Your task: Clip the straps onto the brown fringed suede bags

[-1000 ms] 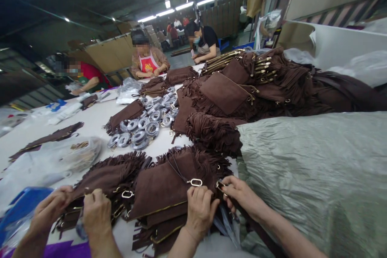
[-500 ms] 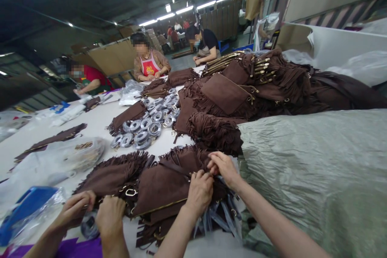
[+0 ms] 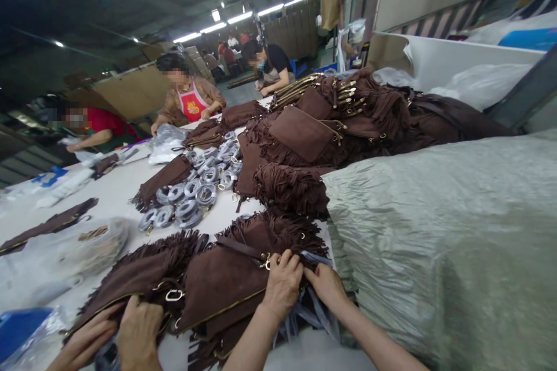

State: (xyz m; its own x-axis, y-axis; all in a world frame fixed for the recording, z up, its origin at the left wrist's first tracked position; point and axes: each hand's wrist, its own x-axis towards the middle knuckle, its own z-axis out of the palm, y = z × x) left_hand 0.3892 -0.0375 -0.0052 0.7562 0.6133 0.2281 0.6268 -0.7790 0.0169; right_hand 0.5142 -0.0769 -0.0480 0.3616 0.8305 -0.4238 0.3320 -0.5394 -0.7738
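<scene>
A dark brown fringed suede bag [image 3: 226,278] lies before me, with a gold zip along its lower edge and a strap across it. My left hand [image 3: 284,284] is closed on the bag's right corner, beside a gold clasp [image 3: 266,262]. Close to its right, my right hand [image 3: 328,288] has its fingers pinched at the bag's edge; what they hold is hidden. Grey-blue plastic-wrapped strips [image 3: 311,314] hang below both hands. At the lower left, a co-worker's two hands [image 3: 139,324] are on another brown fringed bag [image 3: 134,275].
Coiled wrapped straps [image 3: 187,211] lie on the white table [image 3: 108,182]. A heap of brown bags [image 3: 300,133] rises behind. Pale green sheeting [image 3: 435,232] covers the right side. A clear bag of gold parts [image 3: 93,249] and a blue tray [image 3: 21,330] sit left. Several people work beyond.
My right hand has moved down from the bag's upper corner to its lower right edge. The co-worker's hands have shifted onto their bag's zipped edge. The view has turned right.
</scene>
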